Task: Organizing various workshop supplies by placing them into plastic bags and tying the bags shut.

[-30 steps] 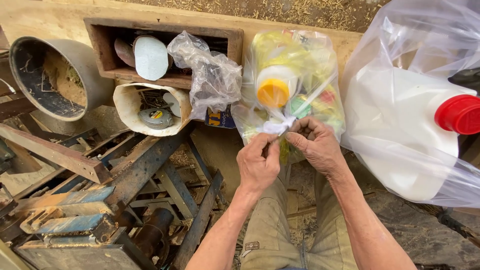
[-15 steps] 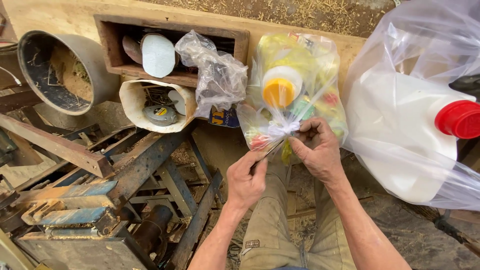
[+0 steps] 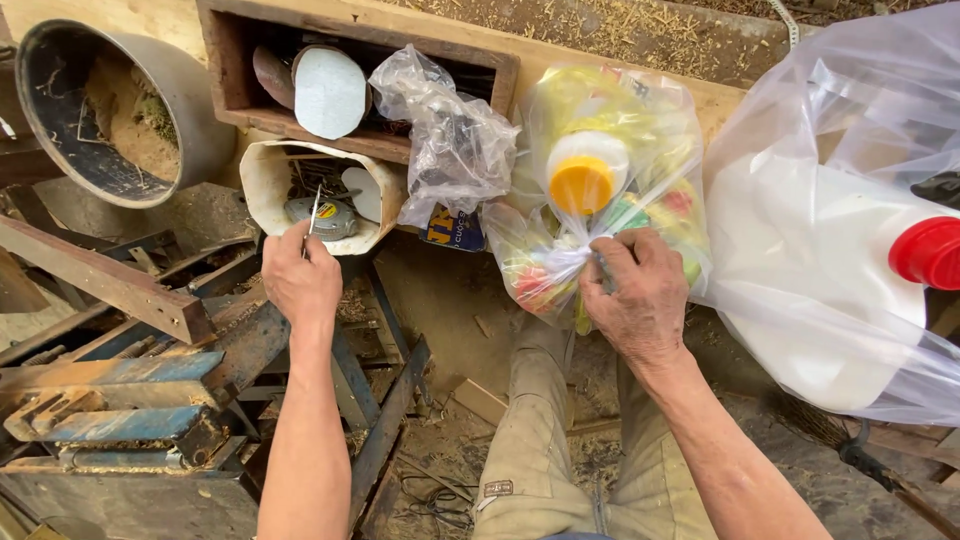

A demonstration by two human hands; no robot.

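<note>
My right hand (image 3: 640, 295) grips the gathered neck of a clear plastic bag (image 3: 600, 180) that holds a bottle with a yellow cap (image 3: 583, 183) and other colourful items. My left hand (image 3: 300, 275) is off to the left and pinches a thin, pale, blade-like strip (image 3: 313, 213) upright between its fingers. That strip's tip sits just in front of a cut white container (image 3: 265, 185) with small metal parts inside. My legs in khaki trousers (image 3: 545, 440) show below the bag.
A large white jug with a red cap (image 3: 930, 250) lies in a clear bag at right. A crumpled clear bag (image 3: 455, 140) hangs from a wooden box (image 3: 350, 80). A round metal tub (image 3: 110, 110) and rusty steel bars (image 3: 110, 285) crowd the left.
My left hand has left the bag's neck and swung left toward the cut white container, carrying the thin strip. My right hand still holds the bag's neck.
</note>
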